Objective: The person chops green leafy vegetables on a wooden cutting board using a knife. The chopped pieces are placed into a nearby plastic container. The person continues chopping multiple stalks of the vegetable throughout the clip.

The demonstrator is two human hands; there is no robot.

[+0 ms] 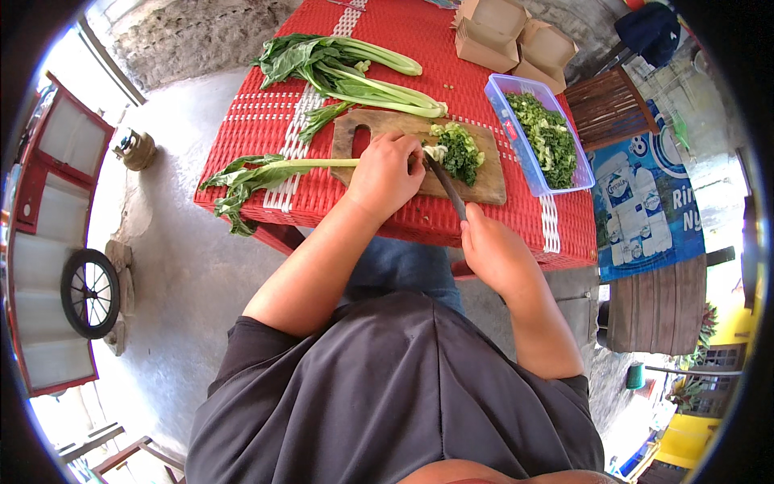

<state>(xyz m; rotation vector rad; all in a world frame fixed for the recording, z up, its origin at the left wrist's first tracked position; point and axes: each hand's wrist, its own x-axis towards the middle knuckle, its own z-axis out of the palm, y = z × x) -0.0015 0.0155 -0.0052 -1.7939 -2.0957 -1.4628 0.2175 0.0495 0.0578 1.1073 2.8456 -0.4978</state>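
My left hand (pixel 387 171) is closed around the stem end of a leafy green vegetable (pixel 310 164) on a wooden cutting board (pixel 489 187). The leaves trail off to the left, over the table's front edge. In my right hand (pixel 493 248) is a knife (pixel 446 185), its blade slanting across the board close to my left fingertips. Chopped greens (pixel 461 153) lie heaped just right of the blade. Beyond the board rest more whole leafy stalks (pixel 355 74). A clear plastic container (pixel 586 171) at the right is filled with chopped greens (pixel 547 139).
Everything stands on a red woven table (pixel 242 129) with white stripes. Open cardboard boxes (pixel 489 38) sit at its far right. A wooden chair (pixel 610 109) is beyond the container. On the floor at left are a small gas cylinder (pixel 135 150) and a spoked wheel (pixel 90 294).
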